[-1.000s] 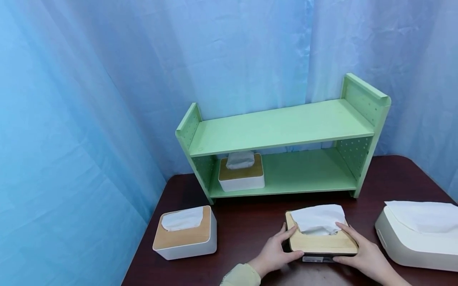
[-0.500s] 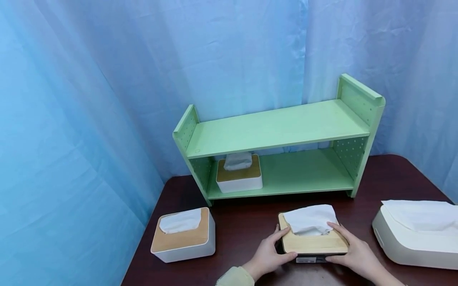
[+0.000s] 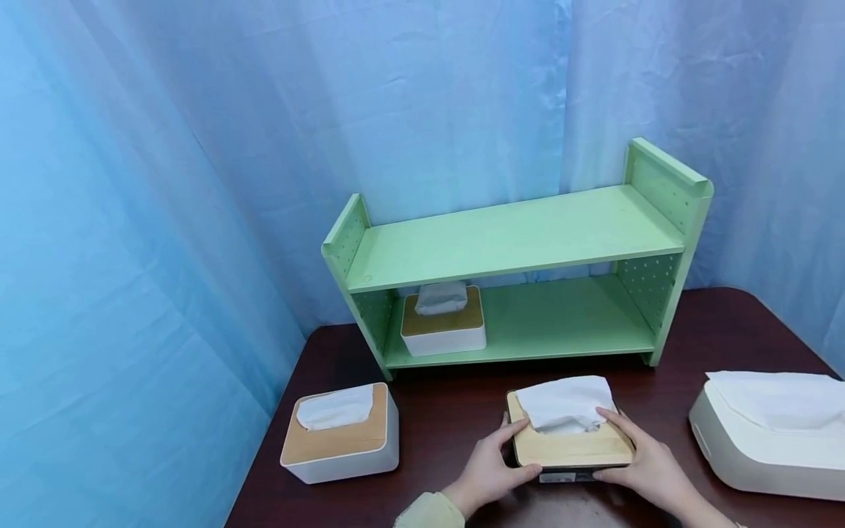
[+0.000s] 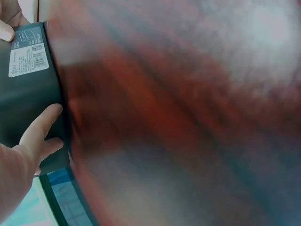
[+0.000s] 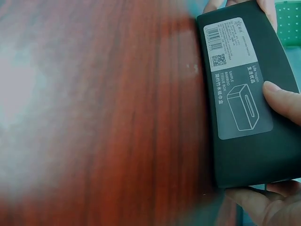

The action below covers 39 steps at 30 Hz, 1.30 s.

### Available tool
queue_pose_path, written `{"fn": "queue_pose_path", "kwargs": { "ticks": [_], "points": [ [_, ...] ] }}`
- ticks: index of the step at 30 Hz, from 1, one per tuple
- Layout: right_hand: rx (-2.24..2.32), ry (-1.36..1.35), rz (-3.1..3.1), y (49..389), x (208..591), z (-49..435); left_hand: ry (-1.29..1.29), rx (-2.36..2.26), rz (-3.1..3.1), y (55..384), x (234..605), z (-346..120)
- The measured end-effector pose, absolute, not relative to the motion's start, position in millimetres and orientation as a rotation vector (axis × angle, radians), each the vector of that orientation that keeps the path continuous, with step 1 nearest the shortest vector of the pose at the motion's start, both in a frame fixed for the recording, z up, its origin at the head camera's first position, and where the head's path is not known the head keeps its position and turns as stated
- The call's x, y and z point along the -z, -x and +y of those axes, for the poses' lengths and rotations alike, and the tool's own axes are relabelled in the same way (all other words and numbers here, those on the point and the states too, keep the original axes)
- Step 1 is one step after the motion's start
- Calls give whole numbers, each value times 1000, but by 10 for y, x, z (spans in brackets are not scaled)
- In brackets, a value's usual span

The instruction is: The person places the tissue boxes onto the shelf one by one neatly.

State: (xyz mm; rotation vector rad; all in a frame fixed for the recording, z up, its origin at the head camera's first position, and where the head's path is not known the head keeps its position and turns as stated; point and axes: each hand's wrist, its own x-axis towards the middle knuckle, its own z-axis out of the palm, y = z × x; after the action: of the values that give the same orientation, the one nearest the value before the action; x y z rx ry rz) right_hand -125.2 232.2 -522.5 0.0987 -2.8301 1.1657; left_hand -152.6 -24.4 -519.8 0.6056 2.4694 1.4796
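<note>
A tissue box (image 3: 571,450) with a pale wooden lid and black sides stands on the dark table, a white tissue (image 3: 566,403) rising from its slot. My left hand (image 3: 487,466) grips its left end, thumb on the near side and fingers at the lid's edge. At the opposite end my right hand (image 3: 650,463) holds it, an index fingertip by the tissue. The right wrist view brings the black side (image 5: 254,160) close, with a printed label (image 5: 240,106) and my thumb (image 5: 282,100) against it. In the left wrist view, that black side (image 4: 28,94) also shows.
A two-tier green shelf (image 3: 521,238) stands behind, with a white tissue box (image 3: 445,339) at the left of its lower level. Another wood-topped tissue box (image 3: 343,444) sits on the table (image 3: 455,411) at left. A larger white one (image 3: 759,455) is at right.
Both hands and the black-sided tissue box between them have moved a little to the left across the table. The head view has shifted slightly. The other boxes stay in place.
</note>
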Motion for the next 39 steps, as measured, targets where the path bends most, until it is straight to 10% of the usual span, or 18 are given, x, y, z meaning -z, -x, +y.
{"fn": "queue_pose_path", "kwargs": {
  "ticks": [39],
  "points": [
    [-1211,-216,-2541,2019,4991,2424,-841,-1409,2670,2342,4913,-6]
  ]
}}
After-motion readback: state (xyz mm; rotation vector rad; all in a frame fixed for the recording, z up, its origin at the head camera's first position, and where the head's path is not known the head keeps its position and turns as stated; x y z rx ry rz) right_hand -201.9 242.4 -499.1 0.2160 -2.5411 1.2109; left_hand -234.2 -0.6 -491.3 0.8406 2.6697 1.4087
